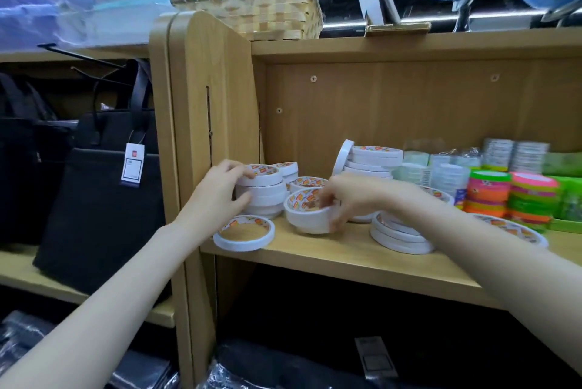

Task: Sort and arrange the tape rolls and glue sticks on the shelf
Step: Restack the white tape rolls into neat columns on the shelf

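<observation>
The left hand clasped the corner stack on the shelf. The right hand pinched a roll beside it. Risk: the flat roll overhung the edge; a nudge could drop it.

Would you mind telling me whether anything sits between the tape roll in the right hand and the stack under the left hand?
Nothing visible does. The right hand holds the tape roll just right of the stack, which the left hand steadies; only bare shelf lies between.
</observation>
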